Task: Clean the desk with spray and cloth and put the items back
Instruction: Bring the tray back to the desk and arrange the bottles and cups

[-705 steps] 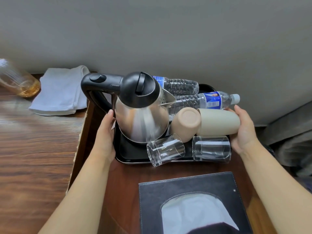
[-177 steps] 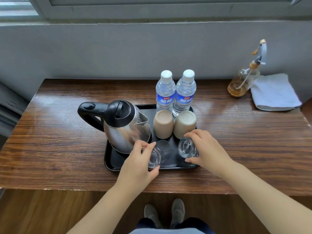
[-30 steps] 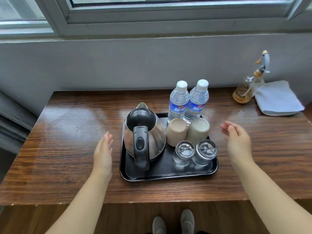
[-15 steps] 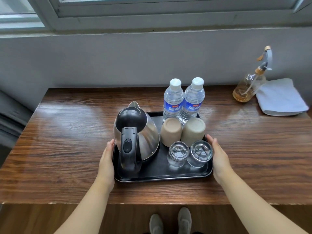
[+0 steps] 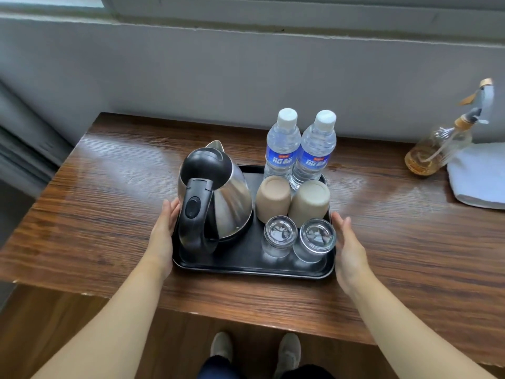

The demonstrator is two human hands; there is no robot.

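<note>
Wooden table [image 5: 109, 214] below a grey wall carries a black tray [image 5: 246, 265] at frame centre. We find the left hand [image 5: 164, 231] and right hand [image 5: 348, 247] flat against its sides, fingers straight, gripping nothing. We advise even pressure from both sides, sliding slowly. Contents: kettle [image 5: 226, 198], two water bottles [image 5: 282, 143], two upturned beige cups [image 5: 273, 198], two upturned glasses [image 5: 317, 239]. Spray bottle [image 5: 434, 149], part-filled amber, touches the cloth [image 5: 478, 181] at right.

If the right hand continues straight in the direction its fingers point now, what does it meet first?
The right hand lies along the tray edge, fingers pointing to the far wall. The desk ahead looks free; probably it passes right of the water bottles, though depth is unclear.
</note>
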